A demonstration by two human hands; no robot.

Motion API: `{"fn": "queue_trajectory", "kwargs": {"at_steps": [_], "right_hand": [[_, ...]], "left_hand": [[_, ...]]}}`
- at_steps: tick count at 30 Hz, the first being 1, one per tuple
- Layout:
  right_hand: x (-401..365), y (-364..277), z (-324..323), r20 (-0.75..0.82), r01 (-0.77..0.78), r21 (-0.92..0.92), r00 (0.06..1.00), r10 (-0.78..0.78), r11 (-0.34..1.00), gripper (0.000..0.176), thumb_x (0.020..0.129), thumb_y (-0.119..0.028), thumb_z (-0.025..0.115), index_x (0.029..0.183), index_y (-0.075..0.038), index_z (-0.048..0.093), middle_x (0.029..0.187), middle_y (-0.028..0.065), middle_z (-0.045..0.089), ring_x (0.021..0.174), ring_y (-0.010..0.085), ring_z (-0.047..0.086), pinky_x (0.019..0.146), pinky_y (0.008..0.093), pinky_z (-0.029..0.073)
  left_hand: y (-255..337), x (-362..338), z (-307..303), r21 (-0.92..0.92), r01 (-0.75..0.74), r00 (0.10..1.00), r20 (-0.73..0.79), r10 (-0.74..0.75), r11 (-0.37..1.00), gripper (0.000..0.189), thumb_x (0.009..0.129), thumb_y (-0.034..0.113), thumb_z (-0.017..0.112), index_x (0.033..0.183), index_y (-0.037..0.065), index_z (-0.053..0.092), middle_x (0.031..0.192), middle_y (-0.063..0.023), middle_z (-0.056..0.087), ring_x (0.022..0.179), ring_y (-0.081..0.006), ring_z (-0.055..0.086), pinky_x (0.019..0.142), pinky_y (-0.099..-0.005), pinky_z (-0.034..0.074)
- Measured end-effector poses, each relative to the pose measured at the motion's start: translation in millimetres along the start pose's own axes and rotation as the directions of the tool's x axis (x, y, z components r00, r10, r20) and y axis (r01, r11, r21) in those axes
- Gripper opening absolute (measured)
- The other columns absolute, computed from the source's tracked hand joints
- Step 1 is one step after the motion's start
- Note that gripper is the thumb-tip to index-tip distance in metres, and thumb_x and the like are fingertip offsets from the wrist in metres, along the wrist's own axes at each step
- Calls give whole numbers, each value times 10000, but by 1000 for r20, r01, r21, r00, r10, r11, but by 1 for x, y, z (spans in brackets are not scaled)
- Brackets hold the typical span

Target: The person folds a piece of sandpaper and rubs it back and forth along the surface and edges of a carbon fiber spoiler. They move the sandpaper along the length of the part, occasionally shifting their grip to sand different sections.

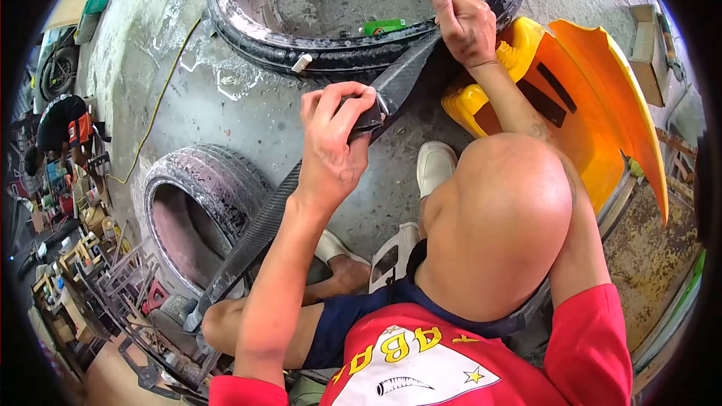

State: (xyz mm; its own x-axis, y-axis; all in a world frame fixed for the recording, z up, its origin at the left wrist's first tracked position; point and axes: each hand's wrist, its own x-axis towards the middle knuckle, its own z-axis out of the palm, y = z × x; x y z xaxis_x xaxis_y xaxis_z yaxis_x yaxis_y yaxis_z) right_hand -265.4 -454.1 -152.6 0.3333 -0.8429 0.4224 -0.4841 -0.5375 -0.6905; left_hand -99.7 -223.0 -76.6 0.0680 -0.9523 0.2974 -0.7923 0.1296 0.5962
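A long dark, carbon-patterned strip (259, 219) runs from beside my left knee up past both hands to the large tyre. My left hand (336, 131) is closed on it near the middle of the view, with a small black block under the fingers. Higher up and to the right, my right hand (465, 26) is closed at the strip's upper end, thumb raised, with something thin and pale between the fingers. The large tyre (331, 56) lies flat on the floor beyond my hands. A green box (383, 26) lies inside its ring.
A smaller tyre (218, 180) leans at the left. Yellow-orange moulded panels (594, 105) stand at the right beside a wooden box (648, 56). A yellow cable (162, 94) crosses the floor. Another person (64, 124) bends over clutter at the far left.
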Motion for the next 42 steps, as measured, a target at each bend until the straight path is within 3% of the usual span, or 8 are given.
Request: {"fn": "queue_trajectory", "kwargs": {"at_steps": [7,13,23,25,32,35,37,42], "right_hand": [[0,4,5,-58,41,0,997,-41,999,545,1072,-466,591,712,-65,668,746,184,651,805,413,680,734,500,530],[3,3,1,-52,33,55,998,-30,998,563,1070,-482,588,701,-63,660,740,194,654,798,429,675,744,509,532],[3,4,1,-26,19,22,999,-18,1000,560,1074,-473,588,708,-57,666,741,188,644,789,419,671,734,509,525],[1,1,1,-15,-3,12,1000,3,1000,538,1067,-472,600,737,-55,682,757,188,651,801,419,674,738,509,526],[0,4,-1,26,-34,61,999,33,998,562,1083,-479,563,735,-53,681,771,165,659,836,396,678,772,491,517],[2,0,-3,25,-37,60,999,35,998,558,1087,-463,562,729,-48,669,779,168,663,832,401,676,765,493,517],[2,-1,1,15,-28,53,1000,28,998,556,1089,-454,562,727,-45,664,789,169,669,834,403,676,762,494,517],[1,2,-2,33,-18,29,999,17,999,513,1084,-439,574,782,-35,672,828,186,685,832,422,676,760,487,524]], "left_hand": [[0,-11,-3,2,23,999,35,-23,1000,507,729,-112,664,1211,39,708,1253,-119,675,1134,-371,560,1031,-449,426],[7,-23,-4,44,43,999,-31,-42,998,297,826,-49,747,1115,17,716,1200,-131,711,1086,-336,619,998,-402,430],[5,-32,1,54,84,996,-13,-84,995,503,727,-90,683,1210,51,703,1238,-111,658,1132,-367,542,1011,-446,425],[1,-6,5,80,10,1000,-20,-9,997,248,872,-10,759,1115,15,717,1170,-141,719,1078,-328,645,947,-408,441],[1,-28,-23,-178,305,914,-220,-340,935,230,890,16,802,1103,-3,718,1157,-155,719,1069,-348,659,974,-410,493],[11,-39,-15,66,208,977,-70,-204,976,301,874,41,826,1154,17,718,1205,-132,724,1126,-308,665,1011,-404,480],[-2,-5,8,-29,42,996,-84,-44,999,509,722,-79,745,1212,51,696,1227,-120,676,1110,-370,575,1021,-440,432],[-1,-34,-6,45,49,998,-39,-47,998,394,770,-40,789,1154,21,723,1218,-124,719,1075,-344,628,993,-418,458]]}}
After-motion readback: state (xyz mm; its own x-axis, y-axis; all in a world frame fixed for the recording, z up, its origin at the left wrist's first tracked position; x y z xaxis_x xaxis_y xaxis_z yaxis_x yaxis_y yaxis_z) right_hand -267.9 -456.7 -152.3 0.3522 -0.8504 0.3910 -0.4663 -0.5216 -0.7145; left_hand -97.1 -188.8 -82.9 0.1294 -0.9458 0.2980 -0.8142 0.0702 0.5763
